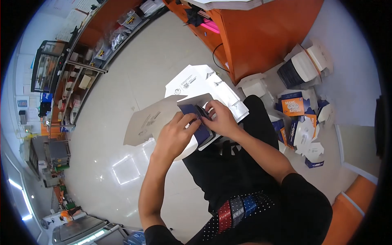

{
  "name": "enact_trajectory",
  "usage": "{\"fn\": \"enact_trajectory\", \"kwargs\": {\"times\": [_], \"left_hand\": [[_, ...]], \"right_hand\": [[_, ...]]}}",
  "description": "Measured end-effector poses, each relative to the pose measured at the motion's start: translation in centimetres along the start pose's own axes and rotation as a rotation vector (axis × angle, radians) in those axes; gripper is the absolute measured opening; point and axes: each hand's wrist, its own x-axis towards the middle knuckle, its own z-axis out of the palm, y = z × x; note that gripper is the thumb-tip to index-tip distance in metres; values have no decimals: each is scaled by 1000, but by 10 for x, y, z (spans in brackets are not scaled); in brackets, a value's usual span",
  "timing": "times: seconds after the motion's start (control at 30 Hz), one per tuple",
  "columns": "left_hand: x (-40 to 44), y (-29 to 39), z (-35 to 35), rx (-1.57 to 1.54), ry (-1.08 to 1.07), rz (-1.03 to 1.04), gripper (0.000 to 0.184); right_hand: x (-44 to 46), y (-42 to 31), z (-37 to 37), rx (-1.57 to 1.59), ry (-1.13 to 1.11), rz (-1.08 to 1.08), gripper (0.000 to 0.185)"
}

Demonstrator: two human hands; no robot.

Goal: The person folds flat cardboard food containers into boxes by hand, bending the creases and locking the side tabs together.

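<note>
A partly folded cardboard food box point(188, 109), dark blue on its side with a pale open flap, sits over my lap between both hands. My left hand point(175, 132) is closed, its bent fingers pinching the blue panel from the left. On the other side, my right hand point(222, 118) grips the box edge with thumb and fingers. The fingertips of both hands are close together and partly hide the fold. Beneath the box lies a stack of flat white carton blanks point(204, 81) with small printed marks, by my knee.
Folded blue and orange boxes point(293, 105) lie in a pile on the floor to the right. Behind them stands a banded bundle of cartons point(304, 67). An orange cabinet point(261, 32) is ahead, and a long shelf point(118, 32) runs along the left.
</note>
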Motion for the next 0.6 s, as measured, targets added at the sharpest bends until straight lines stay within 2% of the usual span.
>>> {"fn": "enact_trajectory", "kwargs": {"times": [0.07, 0.2, 0.4, 0.6], "left_hand": [[-1, -2, 6, -10, 9, -10, 27], [3, -5, 8, -31, 0, -22, 25], [11, -11, 17, -157, -84, -9, 24], [19, -22, 29, -217, -139, -23, 28]], "right_hand": [[6, -2, 6, -147, -3, -25, 29], [14, -5, 9, -224, 69, -121, 22], [20, -1, 4, -210, 54, -117, 11], [18, 0, 9, -236, 93, -211, 20]]}}
